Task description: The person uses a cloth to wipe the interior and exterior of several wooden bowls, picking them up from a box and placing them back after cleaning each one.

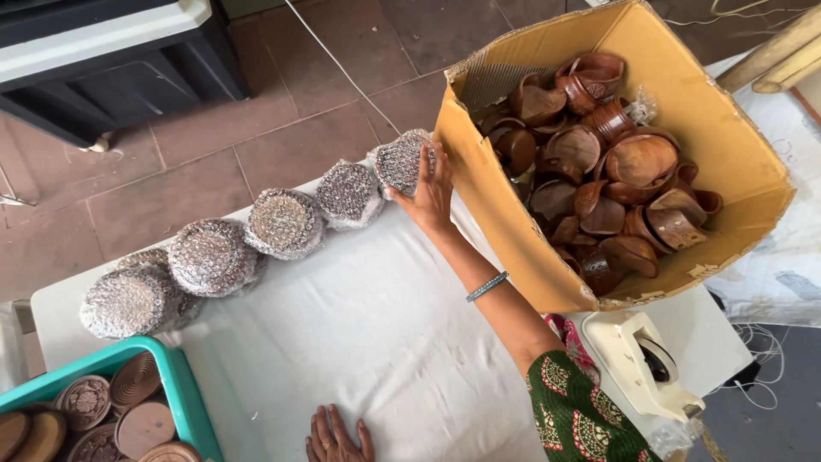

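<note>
Your right hand reaches toward twelve o'clock with fingers spread, cupping the last bubble-wrapped bundle in a curved row of wrapped bundles that runs from eleven o'clock down to nine o'clock across the white-covered surface; the bundle sits just beside the cardboard box of wooden bowls at one o'clock. Your left hand lies flat and open on the surface at six o'clock, holding nothing. A teal crate of carved wooden discs sits at eight o'clock, a white tape dispenser at four.
</note>
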